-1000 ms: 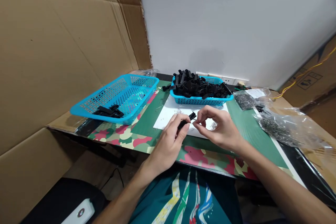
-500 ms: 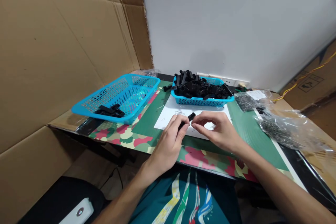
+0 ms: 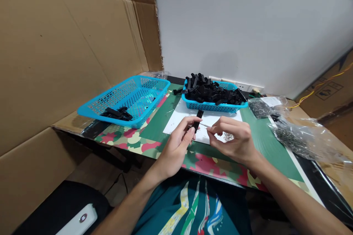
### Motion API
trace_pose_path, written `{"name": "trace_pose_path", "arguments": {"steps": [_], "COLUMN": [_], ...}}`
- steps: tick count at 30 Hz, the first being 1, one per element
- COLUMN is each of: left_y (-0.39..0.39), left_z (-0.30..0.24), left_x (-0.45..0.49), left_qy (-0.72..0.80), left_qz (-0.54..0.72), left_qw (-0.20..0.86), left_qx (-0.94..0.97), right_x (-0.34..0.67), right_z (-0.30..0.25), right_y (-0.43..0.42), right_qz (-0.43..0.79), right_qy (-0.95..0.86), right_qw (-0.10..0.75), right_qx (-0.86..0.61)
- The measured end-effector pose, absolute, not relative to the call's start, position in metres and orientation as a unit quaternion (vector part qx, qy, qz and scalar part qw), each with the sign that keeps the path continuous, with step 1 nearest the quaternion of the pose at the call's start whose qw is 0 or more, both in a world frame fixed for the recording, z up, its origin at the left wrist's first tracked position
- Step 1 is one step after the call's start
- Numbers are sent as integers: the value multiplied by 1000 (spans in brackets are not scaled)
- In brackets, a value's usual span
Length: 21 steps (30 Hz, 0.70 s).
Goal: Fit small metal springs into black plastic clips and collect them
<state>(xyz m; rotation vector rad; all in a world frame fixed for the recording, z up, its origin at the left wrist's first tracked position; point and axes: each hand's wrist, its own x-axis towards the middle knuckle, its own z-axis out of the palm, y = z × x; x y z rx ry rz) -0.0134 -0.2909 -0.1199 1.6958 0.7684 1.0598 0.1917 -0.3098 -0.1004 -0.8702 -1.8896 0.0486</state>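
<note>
My left hand (image 3: 178, 141) is closed around a narrow black plastic part (image 3: 198, 121), which points up and away over the white paper. Between the thumb and fingers of my right hand (image 3: 231, 137) is a thin metal tool (image 3: 204, 125); its tip reaches the side of the black part. Whether the tool is tweezers or a pick is too small to tell. Small metal pieces (image 3: 228, 137) lie in a little pile on the paper (image 3: 176, 117), just beside my right hand.
A blue basket (image 3: 215, 107) heaped with black parts (image 3: 212, 90) stands at the back. Another blue basket (image 3: 138, 122) at the left holds several black parts (image 3: 117, 113). Clear bags of small metal pieces (image 3: 293, 137) lie at the right. Cardboard (image 3: 68, 44) walls off the left side.
The black part has turned more upright in my left hand. My right hand has drawn back to the right, and the thin metal tool now shows in its fingers.
</note>
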Motion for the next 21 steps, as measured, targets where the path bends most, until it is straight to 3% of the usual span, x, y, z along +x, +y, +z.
{"name": "trace_pose_path", "arguments": {"steps": [6,21], "left_y": [-287,-290], "left_z": [-125,-128], "left_x": [-12,-14], "left_qy": [269,268], "left_qz": [460,432], "left_qw": [523,486], "left_qx": [665,711], "right_x": [191,196], "right_z": [-111,-120], "right_y": [-306,-299], "right_qz": [-82,-69], "right_qy": [-828,-860], "right_qw": [455,416], "right_qx": [-317,-289]}}
